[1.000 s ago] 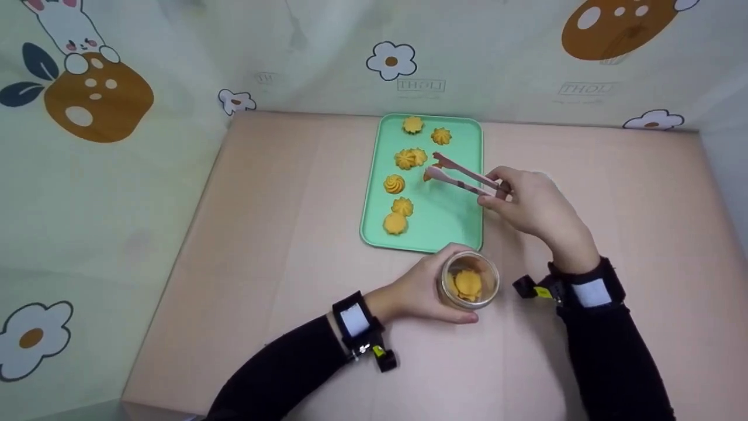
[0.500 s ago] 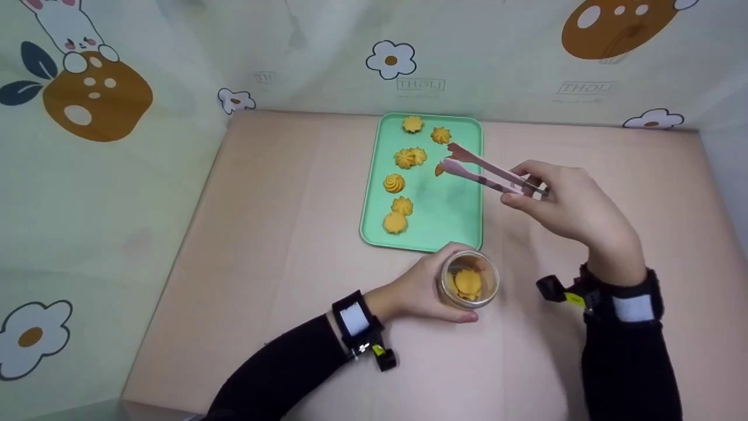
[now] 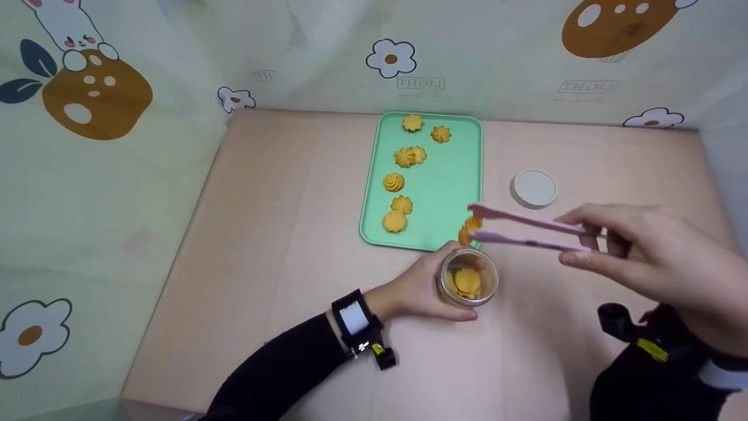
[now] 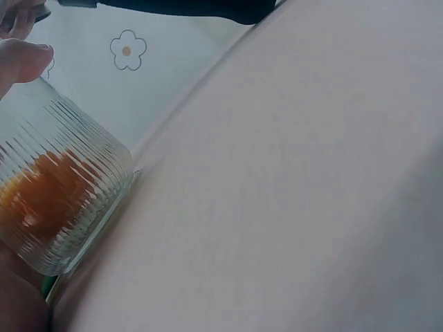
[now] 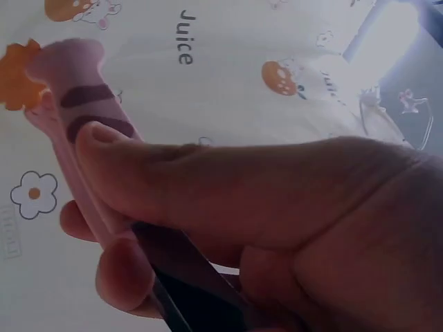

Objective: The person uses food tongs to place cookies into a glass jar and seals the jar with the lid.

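Observation:
My left hand (image 3: pixel 418 289) curls round a ribbed glass jar (image 4: pixel 83 159) that stands on the table with several cookies (image 3: pixel 467 282) inside. Pink tongs (image 3: pixel 532 231) are pinched between the thumb and fingers of my right hand (image 3: pixel 648 251). A yellow-orange cookie (image 3: pixel 469 230) sits between the tong tips, just beyond the jar's mouth and over the tray's near right corner. The right wrist view shows the same cookie (image 5: pixel 19 75) at the end of the tongs (image 5: pixel 76 90). On the green tray (image 3: pixel 444 181) several more cookies (image 3: pixel 394 182) lie, mostly along its left side.
A round white lid (image 3: pixel 534 188) lies on the table right of the tray. The pinkish tabletop (image 3: pixel 280 222) ends at a printed cloth wall (image 3: pixel 315 58) behind and at the sides.
My right hand has drawn back toward me and to the right, carrying the cookie in the tongs from above the tray to near the jar. The lid has come into view. My left hand stays put.

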Available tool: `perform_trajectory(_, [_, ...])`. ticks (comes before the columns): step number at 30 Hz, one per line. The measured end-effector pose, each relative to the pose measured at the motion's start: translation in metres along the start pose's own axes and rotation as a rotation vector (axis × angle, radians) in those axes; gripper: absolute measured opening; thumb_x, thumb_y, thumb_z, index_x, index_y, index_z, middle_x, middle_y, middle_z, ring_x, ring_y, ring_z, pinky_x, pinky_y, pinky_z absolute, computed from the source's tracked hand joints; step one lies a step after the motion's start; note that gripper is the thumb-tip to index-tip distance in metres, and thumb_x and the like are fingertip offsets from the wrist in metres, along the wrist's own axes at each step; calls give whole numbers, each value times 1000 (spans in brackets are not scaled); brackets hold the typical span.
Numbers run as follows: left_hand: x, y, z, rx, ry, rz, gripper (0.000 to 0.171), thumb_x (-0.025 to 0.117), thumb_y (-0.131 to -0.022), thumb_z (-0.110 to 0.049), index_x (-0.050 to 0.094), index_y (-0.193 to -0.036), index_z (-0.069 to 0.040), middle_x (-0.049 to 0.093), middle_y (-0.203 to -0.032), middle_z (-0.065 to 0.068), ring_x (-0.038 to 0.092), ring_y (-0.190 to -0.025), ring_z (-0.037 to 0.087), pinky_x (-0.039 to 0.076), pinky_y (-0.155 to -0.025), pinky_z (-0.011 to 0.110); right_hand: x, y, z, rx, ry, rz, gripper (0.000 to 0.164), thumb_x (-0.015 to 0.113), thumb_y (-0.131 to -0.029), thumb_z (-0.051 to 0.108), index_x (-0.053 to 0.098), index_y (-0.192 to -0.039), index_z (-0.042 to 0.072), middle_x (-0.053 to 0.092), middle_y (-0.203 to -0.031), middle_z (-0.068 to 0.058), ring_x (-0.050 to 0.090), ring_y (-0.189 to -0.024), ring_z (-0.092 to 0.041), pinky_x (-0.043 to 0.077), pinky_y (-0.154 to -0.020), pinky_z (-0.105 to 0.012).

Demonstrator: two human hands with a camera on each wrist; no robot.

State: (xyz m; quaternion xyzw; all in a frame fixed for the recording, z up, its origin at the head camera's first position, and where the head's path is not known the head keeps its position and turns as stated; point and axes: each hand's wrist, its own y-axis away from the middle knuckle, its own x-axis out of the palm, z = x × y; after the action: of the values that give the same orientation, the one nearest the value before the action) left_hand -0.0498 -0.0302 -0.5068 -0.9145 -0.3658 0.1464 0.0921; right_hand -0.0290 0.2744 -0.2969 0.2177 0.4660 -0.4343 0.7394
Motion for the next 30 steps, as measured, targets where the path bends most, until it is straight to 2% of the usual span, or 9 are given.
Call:
perform_trajectory(6, [-1, 0, -1, -16, -2, 1, 91, 100, -79, -18, 45, -151, -16, 66, -143, -1, 60, -135, 12, 49, -119, 35, -1, 14, 2, -103, 1, -2, 45, 96, -84, 13, 74, -118, 32, 53, -81, 24, 41, -51, 6, 33, -46, -12])
perform_trajectory(8, [-1, 0, 0, -23, 7, 4, 91, 100, -79, -18, 45, -151, -17, 65, -143, -1, 61, -133, 12, 50, -117, 34, 0, 16, 2, -111, 3, 2, 45, 96, -83, 13, 74, -118, 32, 53, -82, 25, 41, -52, 7, 33, -46, -12])
perform_trajectory(15, [0, 0, 1, -4, 50, 4, 92, 100, -79, -16, 45, -152, -17, 64, -146, 2, 62, -133, 14, 51, -117, 36, 3, 19, 3, -94, 10, 59, 42, 94, -86, 18, 73, -118, 35, 52, -82, 28, 44, -55, 8, 36, -47, -12])
perform_trajectory(21, [0, -1, 0, -8, 71, 12, 92, 100, -79, -14, 45, -153, -16, 63, -148, 2, 60, -136, 14, 51, -118, 36, 6, 18, 4, -39, 61, 130, 33, 93, -89, 24, 75, -117, 30, 50, -78, 29, 42, -57, 7, 38, -46, -19])
perform_trajectory(24, [0, -1, -1, -20, 90, 20, 92, 100, -79, -12, 45, -153, -15, 62, -148, 2, 60, -136, 14, 51, -118, 36, 7, 17, 4, -40, 90, 142, 33, 93, -89, 25, 75, -116, 26, 49, -77, 29, 40, -60, 7, 36, -47, -21])
perform_trajectory(30, [0, -2, -2, -10, 87, 21, 91, 100, -79, -11, 45, -152, -13, 63, -146, 4, 60, -136, 15, 51, -118, 37, 8, 13, 7, -16, 99, 194, 27, 91, -91, 28, 75, -113, 28, 51, -77, 28, 42, -62, 6, 37, -51, -22])
